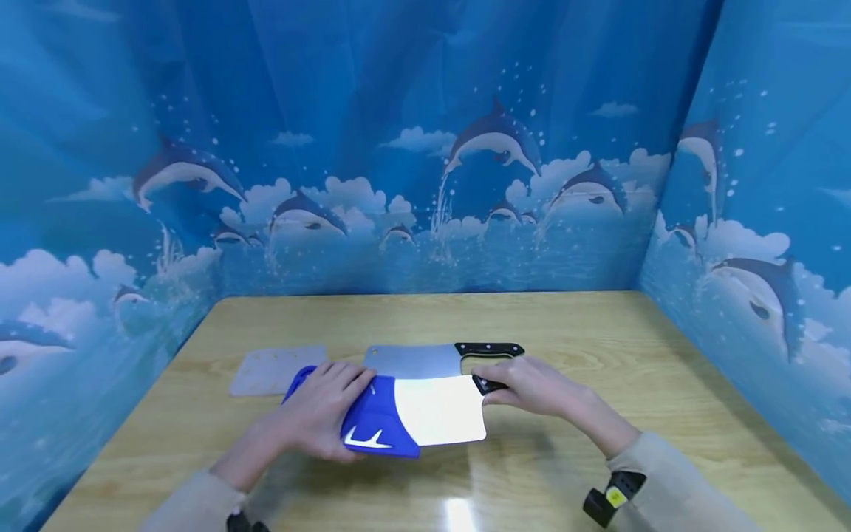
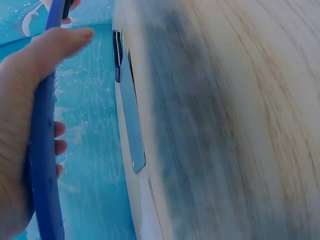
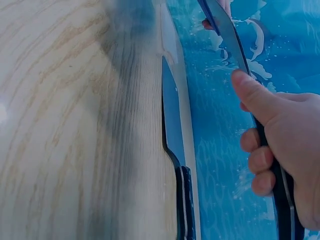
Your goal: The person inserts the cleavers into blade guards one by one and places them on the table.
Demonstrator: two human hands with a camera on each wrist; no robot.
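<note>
- Pale beige right sleeve (image 1: 678,489), head view's four o'clock
- Black right wrist unit (image 1: 627,484), yellow patch
- Pale beige left sleeve (image 1: 193,507), near eight o'clock
- Black left wrist unit (image 1: 243,524)

Dolphin-print curtain (image 1: 372,258) behind wooden table (image 1: 578,325); black-handled cleaver (image 1: 419,360) lying flat on it, pale sheet (image 1: 274,371) farther left.

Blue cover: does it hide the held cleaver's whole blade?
No, a broad stretch of blade shows bare between the cover and the right hand.

Around the held cleaver (image 1: 439,412), I see room over the surface (image 1: 592,329) at two and six o'clock; forearms (image 1: 588,423) block four and eight, a flat cleaver (image 1: 412,360) twelve, a white sheet (image 1: 266,372) ten.
</note>
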